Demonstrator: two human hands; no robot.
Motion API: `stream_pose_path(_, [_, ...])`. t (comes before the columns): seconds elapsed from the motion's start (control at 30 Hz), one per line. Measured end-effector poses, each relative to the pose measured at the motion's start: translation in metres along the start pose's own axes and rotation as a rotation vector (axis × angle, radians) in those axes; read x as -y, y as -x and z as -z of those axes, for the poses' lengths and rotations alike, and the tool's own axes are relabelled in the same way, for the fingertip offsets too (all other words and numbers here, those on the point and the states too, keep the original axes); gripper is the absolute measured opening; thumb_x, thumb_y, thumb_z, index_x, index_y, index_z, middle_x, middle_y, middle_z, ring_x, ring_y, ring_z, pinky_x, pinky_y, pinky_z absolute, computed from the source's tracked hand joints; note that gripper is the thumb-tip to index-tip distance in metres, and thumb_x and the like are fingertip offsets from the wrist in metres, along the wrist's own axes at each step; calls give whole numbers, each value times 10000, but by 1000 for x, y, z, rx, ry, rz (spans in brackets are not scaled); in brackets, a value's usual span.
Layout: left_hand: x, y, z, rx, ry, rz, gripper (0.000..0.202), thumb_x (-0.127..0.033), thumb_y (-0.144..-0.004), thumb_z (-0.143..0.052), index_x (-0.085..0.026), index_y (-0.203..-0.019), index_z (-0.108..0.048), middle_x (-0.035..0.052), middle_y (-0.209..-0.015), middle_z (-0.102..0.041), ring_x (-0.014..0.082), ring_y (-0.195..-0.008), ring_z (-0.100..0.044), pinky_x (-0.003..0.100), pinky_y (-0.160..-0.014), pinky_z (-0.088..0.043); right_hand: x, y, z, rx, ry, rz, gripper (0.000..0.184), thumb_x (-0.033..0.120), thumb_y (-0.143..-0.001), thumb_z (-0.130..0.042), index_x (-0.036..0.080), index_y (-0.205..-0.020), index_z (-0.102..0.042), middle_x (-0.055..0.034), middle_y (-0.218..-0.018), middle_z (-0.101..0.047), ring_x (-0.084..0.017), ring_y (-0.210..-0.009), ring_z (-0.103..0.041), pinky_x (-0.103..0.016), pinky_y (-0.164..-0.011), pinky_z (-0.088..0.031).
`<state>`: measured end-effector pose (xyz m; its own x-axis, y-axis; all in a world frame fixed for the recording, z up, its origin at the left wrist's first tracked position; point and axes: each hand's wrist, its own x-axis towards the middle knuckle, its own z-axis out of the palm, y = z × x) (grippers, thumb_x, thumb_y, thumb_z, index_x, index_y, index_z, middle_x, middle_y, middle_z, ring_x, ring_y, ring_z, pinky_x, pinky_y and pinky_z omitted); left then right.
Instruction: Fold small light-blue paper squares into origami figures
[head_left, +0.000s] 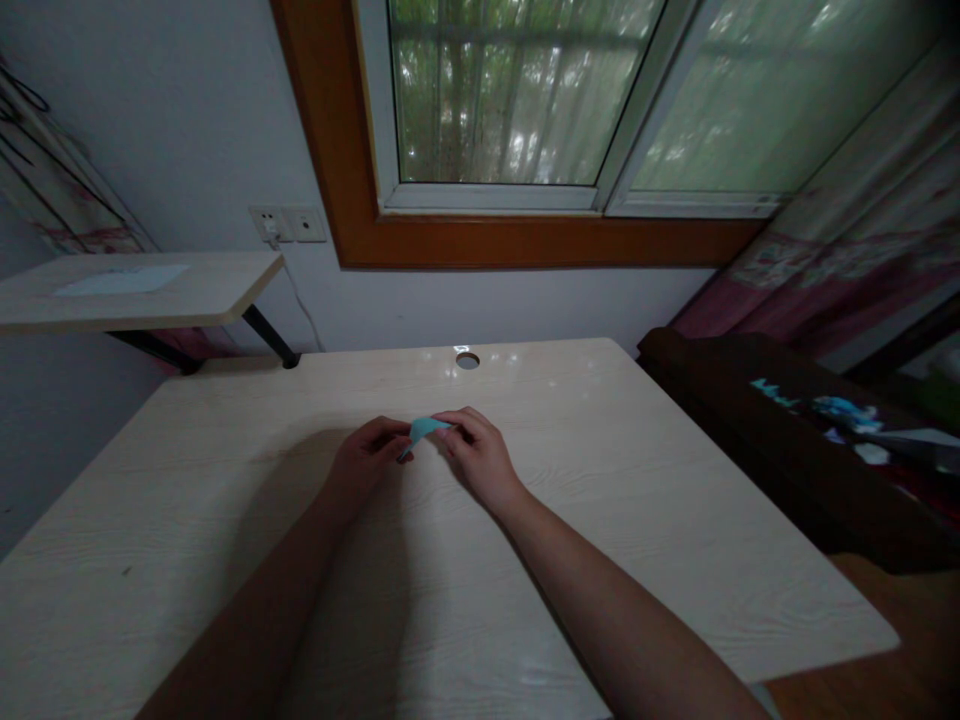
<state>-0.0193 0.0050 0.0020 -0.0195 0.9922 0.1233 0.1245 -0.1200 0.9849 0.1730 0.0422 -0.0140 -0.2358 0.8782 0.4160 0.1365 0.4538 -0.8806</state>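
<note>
A small piece of light-blue paper [424,427] bends in a curve between my two hands, above the pale desk [637,540]. Its left end is pinched by my left hand [369,455], whose fingers are closed. My right hand [478,448] grips the other end between thumb and fingers. Part of the paper is covered by the fingertips, and its lower left edge looks darker.
A raised shelf [247,275] on black legs stands at the back left, with a white sheet [124,280] on it. A round cable hole [467,360] lies behind my hands. Dark furniture [720,410] bearing blue items stands right of the desk.
</note>
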Motion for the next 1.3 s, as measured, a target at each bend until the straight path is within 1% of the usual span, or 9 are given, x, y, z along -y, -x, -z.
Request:
stream_pose_path(0.23, [0, 0, 0, 54, 50, -38, 251, -343, -790, -708, -177, -975, -671, 26, -780, -698, 150, -678, -651, 270, -666, -516, 0, 1, 0, 10, -4, 12, 172, 258, -888, -639, 255, -1037, -727, -27, -884, -637, -156, -739, -572, -284, -699, -458])
stream_pose_path(0.47, [2, 1, 1, 67, 19, -39, 253, -332, -815, -700, -175, -1008, -654, 19, -746, -688, 147, -690, -647, 262, -670, -500, 3, 0, 1, 26, -18, 18, 167, 250, -890, -640, 250, -1031, -728, -26, -887, -633, -152, -747, -568, -280, -699, -447])
stream_pose_path(0.67, [3, 0, 1, 73, 29, -41, 254, -342, -806, -708, -170, -980, -641, 7, -728, -683, 139, -671, -643, 250, -661, -492, 3, -1, 1, 14, -11, 23, 167, 221, -869, -646, 241, -1008, -735, -23, -866, -640, -147, -729, -564, -273, -683, -442])
stream_pose_path(0.97, [5, -1, 1, 84, 45, -29, 267, -326, -775, -737, -173, -975, -648, 5, -743, -688, 148, -686, -652, 252, -668, -492, 2, 0, 1, 17, -11, 27, 173, 233, -873, -646, 241, -1024, -732, -20, -861, -633, -150, -733, -560, -275, -683, -435])
stream_pose_path(1.17, [4, 0, 1, 67, 63, -25, 233, -333, -794, -710, -168, -947, -646, 3, -710, -679, 154, -675, -642, 262, -673, -498, 4, 0, 1, 10, -16, 16, 175, 233, -871, -651, 232, -1026, -732, -21, -863, -630, -153, -738, -561, -280, -681, -430])
stream_pose_path(1.3, [5, 0, 2, 36, 44, -18, 241, -362, -818, -685, -159, -946, -656, 18, -764, -680, 152, -687, -653, 265, -680, -512, 2, 0, 0, 5, -25, 13, 180, 253, -865, -655, 239, -1030, -728, -20, -859, -628, -147, -716, -547, -274, -670, -428])
